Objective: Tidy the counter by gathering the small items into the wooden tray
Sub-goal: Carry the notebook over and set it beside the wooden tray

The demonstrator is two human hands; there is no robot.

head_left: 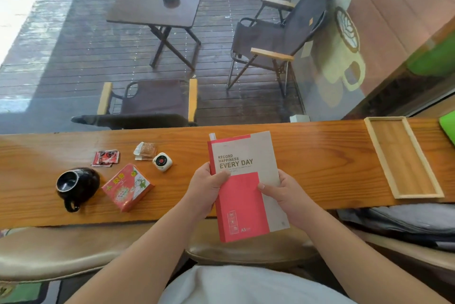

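Note:
A red and grey notebook [246,193] is held above the counter's near edge by both hands. My left hand [208,184] grips its left side, my right hand [283,195] its right side. The wooden tray [384,156] lies at the counter's right end with nothing in it. To the left on the counter lie a small white round device [162,161], a brown sachet [145,151], a red and black sachet [105,158], a red packet [128,186] and a black cup [76,184] on its side.
The wooden counter [320,156] runs left to right against a window. A green object [446,125] sits beyond the tray at the far right. Padded stools [49,252] stand below the counter's near edge. Grey fabric [406,222] lies at the lower right.

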